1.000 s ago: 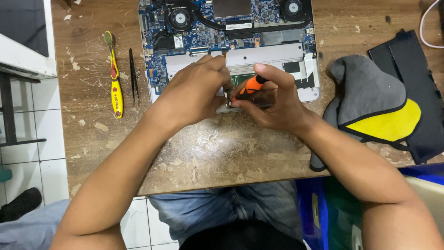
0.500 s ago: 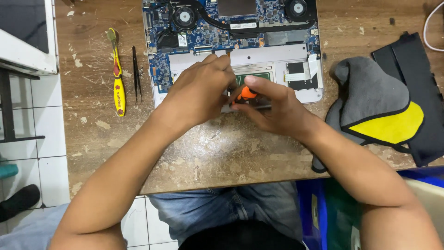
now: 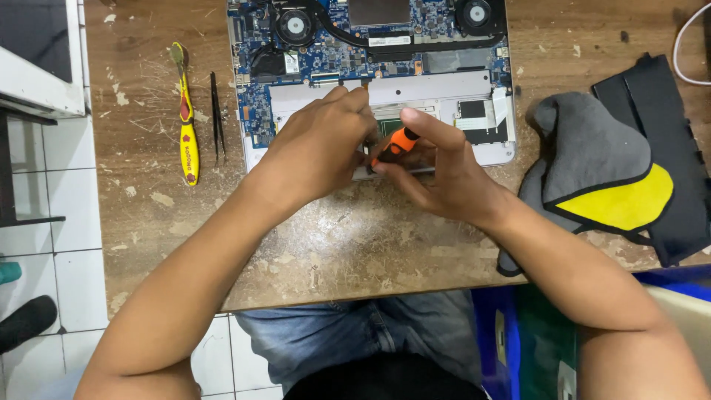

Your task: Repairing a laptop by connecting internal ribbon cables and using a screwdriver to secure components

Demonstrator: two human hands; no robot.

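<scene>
Surface: a worn wooden table [image 3: 355, 244], scratched, the finish flaking off in pale patches. White floor tiles [image 3: 44, 222] show past its left edge, and a white-framed unit [image 3: 37, 67] fills the far left corner of the view. Your jeans [image 3: 348, 341] sit under the near edge.

On the table, far centre: an opened laptop [image 3: 370, 67], bottom cover off, blue circuit board exposed with two round fans along its far side. Left of it lie a yellow toothbrush [image 3: 187, 118] and black tweezers [image 3: 216, 118], side by side, well apart from your hands. To the right, a grey and yellow cloth [image 3: 592, 170] is draped over a black cover [image 3: 666, 141].

Your left hand [image 3: 318, 148] is curled, fingers bent down onto the laptop's near edge; what the fingertips pinch is hidden.

Your right hand [image 3: 444, 170] is closed around an orange-handled screwdriver [image 3: 396, 144], thumb and forefinger on the handle, the tip angled down toward the laptop's near edge, just beside your left fingertips. The two hands nearly touch.
</scene>
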